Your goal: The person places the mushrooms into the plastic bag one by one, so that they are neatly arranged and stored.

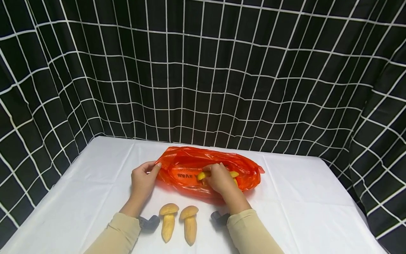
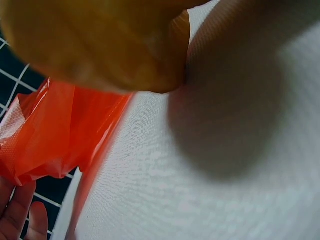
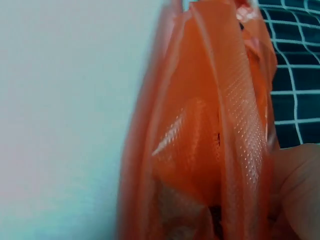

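A red plastic bag (image 1: 190, 190) lies with its mouth open on the white table. My left hand (image 1: 142, 178) pinches the bag's left edge between thumb and fingers; its fingers (image 2: 20, 210) show below the film in the left wrist view. Inside the mouth, my right hand (image 1: 219, 178) grips a long yellow piece (image 1: 202, 175), whose kind I cannot tell. More yellow (image 1: 234, 174) shows just right of that hand. In the right wrist view the bag's wall (image 3: 195, 100) covers much of the hand (image 3: 300, 190).
Two tan mushrooms, one left (image 1: 168, 225) and one right (image 1: 190, 229), lie between the forearms, caps toward the bag. A brownish rounded shape (image 2: 100, 50) fills the top of the left wrist view. Behind the table (image 1: 295, 211) hangs a black cloth (image 1: 203, 77) with white grid lines.
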{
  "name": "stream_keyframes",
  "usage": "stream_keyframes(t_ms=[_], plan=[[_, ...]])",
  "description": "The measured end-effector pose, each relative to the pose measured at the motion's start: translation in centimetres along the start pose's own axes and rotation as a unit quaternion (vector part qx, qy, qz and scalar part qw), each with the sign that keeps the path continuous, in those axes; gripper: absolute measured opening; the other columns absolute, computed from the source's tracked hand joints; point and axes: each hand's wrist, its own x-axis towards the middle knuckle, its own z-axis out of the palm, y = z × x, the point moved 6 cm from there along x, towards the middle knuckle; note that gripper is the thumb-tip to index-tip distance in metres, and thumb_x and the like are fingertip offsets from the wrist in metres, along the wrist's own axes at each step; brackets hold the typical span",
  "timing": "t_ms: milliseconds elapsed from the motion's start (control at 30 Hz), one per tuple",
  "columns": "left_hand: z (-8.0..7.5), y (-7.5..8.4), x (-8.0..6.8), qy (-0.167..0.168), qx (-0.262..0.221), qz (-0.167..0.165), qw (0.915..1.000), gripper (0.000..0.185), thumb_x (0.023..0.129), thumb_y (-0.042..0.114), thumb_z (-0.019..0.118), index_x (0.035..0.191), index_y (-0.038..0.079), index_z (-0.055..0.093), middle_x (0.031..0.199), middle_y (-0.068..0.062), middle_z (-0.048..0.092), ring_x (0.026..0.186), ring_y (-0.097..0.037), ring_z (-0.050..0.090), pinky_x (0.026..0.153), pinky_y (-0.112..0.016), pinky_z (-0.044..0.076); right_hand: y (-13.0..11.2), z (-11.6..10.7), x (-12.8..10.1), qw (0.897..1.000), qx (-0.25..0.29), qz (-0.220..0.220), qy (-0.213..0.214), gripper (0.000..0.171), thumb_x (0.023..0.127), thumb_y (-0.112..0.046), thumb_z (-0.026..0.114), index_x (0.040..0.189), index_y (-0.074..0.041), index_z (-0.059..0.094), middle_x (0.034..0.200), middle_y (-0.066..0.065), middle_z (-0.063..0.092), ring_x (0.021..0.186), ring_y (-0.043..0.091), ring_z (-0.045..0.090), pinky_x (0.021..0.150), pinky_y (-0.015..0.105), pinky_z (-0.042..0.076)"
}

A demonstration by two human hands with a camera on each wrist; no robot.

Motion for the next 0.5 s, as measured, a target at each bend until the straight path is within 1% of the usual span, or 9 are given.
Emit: stream_keyframes(t_ms=[33, 133, 267, 367, 500], plan=[[0.0, -0.1, -0.1, -0.001, 0.000, -0.001, 1.0000, 0.022, 0.090, 0.021, 0.072, 0.102, 0.003, 0.076, 0.091, -0.013, 0.074, 0.083, -0.022, 0.065, 0.064, -0.012, 0.051, 0.1, 0.1, -0.1, 1.000, 0.008, 0.003, 0.002, 0.030, 0.081, -0.006, 0.077, 0.110, -0.004, 0.074, 0.102, 0.010, 0.074, 0.112, 0.036, 0.063, 0.120, 0.049, 0.023], [0.2, -0.2, -0.2, -0.001, -0.002, -0.004, 1.0000, 0.021, 0.090, 0.020, 0.072, 0.101, 0.003, 0.076, 0.091, -0.013, 0.075, 0.082, -0.022, 0.065, 0.063, -0.013, 0.051, 0.7, 0.3, -0.3, 0.999, 0.032, 0.022, 0.003, 0.032, 0.082, -0.007, 0.076, 0.114, -0.006, 0.073, 0.108, 0.011, 0.074, 0.119, 0.037, 0.059, 0.120, 0.049, 0.022], [0.1, -0.1, -0.1, 0.002, -0.001, 0.004, 1.0000, 0.021, 0.090, 0.020, 0.072, 0.101, 0.002, 0.076, 0.091, -0.014, 0.075, 0.082, -0.022, 0.065, 0.063, -0.012, 0.051, 1.2, 0.5, -0.5, 0.998, 0.054, 0.029, 0.006, 0.035, 0.084, -0.008, 0.075, 0.118, -0.007, 0.072, 0.114, 0.011, 0.072, 0.125, 0.038, 0.055, 0.120, 0.049, 0.021], [0.0, 0.1, 0.1, 0.004, 0.001, 0.011, 0.9999, 0.021, 0.090, 0.019, 0.072, 0.101, 0.002, 0.076, 0.091, -0.014, 0.075, 0.082, -0.023, 0.066, 0.063, -0.012, 0.051, 1.1, 0.5, -0.6, 0.998, 0.060, 0.011, 0.014, 0.035, 0.084, -0.006, 0.074, 0.119, -0.006, 0.071, 0.115, 0.012, 0.072, 0.123, 0.038, 0.057, 0.120, 0.050, 0.021], [-0.1, 0.0, 0.1, 0.000, 0.000, 0.009, 1.0000, 0.021, 0.090, 0.019, 0.072, 0.102, 0.001, 0.075, 0.092, -0.015, 0.075, 0.083, -0.024, 0.067, 0.063, -0.012, 0.051, 1.0, 0.5, -0.7, 0.998, 0.060, -0.019, 0.024, 0.035, 0.084, -0.006, 0.074, 0.119, -0.004, 0.071, 0.115, 0.012, 0.072, 0.117, 0.035, 0.062, 0.120, 0.050, 0.020]])
